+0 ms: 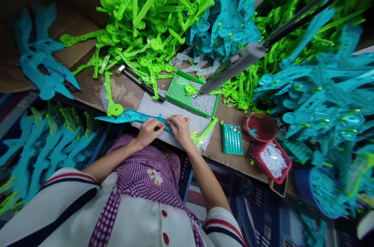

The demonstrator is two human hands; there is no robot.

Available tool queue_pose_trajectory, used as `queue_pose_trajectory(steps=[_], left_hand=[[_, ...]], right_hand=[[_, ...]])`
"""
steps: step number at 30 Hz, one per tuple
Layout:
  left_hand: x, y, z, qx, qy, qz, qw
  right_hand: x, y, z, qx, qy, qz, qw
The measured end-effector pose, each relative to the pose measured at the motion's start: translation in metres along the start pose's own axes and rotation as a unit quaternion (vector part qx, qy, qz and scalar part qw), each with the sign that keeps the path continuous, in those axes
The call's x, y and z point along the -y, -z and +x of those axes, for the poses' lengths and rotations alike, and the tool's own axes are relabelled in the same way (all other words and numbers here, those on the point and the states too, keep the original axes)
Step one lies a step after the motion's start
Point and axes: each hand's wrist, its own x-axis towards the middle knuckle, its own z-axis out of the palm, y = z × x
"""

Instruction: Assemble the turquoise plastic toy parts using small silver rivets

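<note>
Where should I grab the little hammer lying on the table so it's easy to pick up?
Grip the hammer around the middle of its dark handle, coming from above. It lies flat and slanted on the cardboard table, head at the upper left. The handle's lower end sits under green plastic parts, so the bare middle is probably easiest.

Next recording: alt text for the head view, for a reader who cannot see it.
Both hands, left hand and right hand, press on a long teal plastic blade-shaped part lying on a white sheet at a cardboard-covered table. Behind them lie a green perforated tray, a hammer and heaps of green plastic parts.
</note>
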Motion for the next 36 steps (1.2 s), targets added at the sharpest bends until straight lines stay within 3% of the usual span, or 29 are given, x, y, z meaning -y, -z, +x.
queue_pose_trajectory(steps=[7,12,19,24,28,33,36], left_hand=[[-0.001,0.000,0.002,-0.008,-0.012,-0.008,1.000],[-0.002,0.001,0.002,0.005,0.003,0.000,1.000],[-0.003,0.003,0.003,0.020,0.011,-0.003,1.000],[-0.001,0.002,0.002,0.030,0.025,0.006,0.999],[0.000,0.001,0.001,0.037,0.026,0.005,0.999],[-0.002,0.002,0.002,0.056,0.036,0.023,0.998],[-0.003,0.004,0.003,0.055,0.016,0.023,0.998]], right_hand=[[0.014,0.014,0.000,0.038,0.023,-0.139,0.989],[0.014,0.023,0.006,0.078,0.055,-0.144,0.985],[0.029,0.042,0.028,0.195,0.120,-0.218,0.949],[0.038,0.036,0.028,0.185,0.081,-0.238,0.950],[0.030,0.031,0.022,0.156,0.058,-0.201,0.965],[0.008,0.031,0.018,0.156,0.005,-0.005,0.988],[0.002,0.026,0.018,0.129,-0.035,0.054,0.990]])
